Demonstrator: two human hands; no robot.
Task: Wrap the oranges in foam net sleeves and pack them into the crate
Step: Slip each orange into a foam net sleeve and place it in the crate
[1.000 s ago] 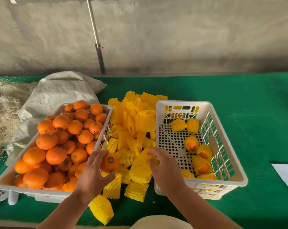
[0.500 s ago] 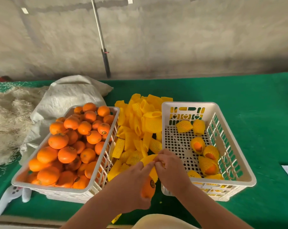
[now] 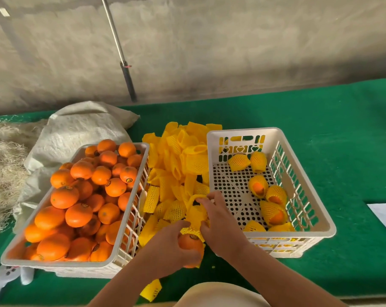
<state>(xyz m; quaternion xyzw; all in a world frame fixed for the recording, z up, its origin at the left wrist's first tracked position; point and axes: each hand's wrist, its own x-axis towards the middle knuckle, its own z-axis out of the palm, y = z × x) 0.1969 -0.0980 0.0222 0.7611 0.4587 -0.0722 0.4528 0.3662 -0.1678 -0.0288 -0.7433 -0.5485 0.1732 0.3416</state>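
Sleeving stage, judged from the layout. Gripped the orange (image 3: 191, 243) from below and from the left in the left hand (image 3: 165, 249), fingers curled round it, near the front edge of the desk (image 3: 342, 129), in the gap between the two crates. Left the top of the fruit bare in this way for the net. Pinched the foam net sleeve (image 3: 195, 214) at its mouth with the right hand (image 3: 220, 227) and stretched it open just above the fruit. Covered only the crown of the orange with net; left the lower part exposed.

Placed the pile of loose sleeves (image 3: 183, 156) between the crates, probably for a short reach from either hand. Set the supply crate (image 3: 55, 263) of bare oranges (image 3: 77, 196) toward the left edge, on the side of the hand that takes the fruit. Set the packing crate (image 3: 243, 131) to the right, on the sleeve hand's side, so a finished fruit needs little travel. Found several wrapped oranges (image 3: 271, 211) along its right wall and far end, with most of the perforated floor uncovered. Rated the task as early.

Next step, as judged: draw the net down over the fruit against a firm grip, without tearing the mesh.
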